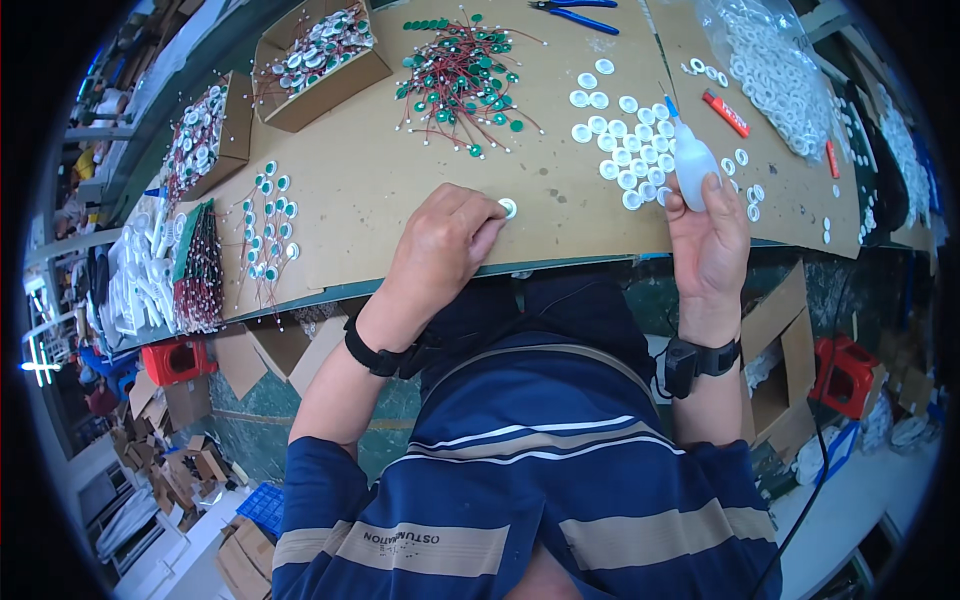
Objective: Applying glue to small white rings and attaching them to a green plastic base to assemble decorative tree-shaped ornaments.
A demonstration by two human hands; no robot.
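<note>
1. Squeeze bottle (697, 168), white, up in the right hand (708, 243), and I see the fingers (677, 208) clamped round it, blue tip (671, 105) pointing away above the tabletop (350, 210).
2. Red tube (726, 113), lying on the tabletop just right of that tip.
3. White disc (508, 209), right at the left hand's (445, 235) fingers; they're bunched together, but pinching it? I can't tell from my feed.

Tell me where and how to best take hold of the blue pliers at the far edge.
Take the blue handles, probably from above and the right: they spread apart and point right, while the dark nose points left. The right hand would have to free itself of the bottle first.
</note>
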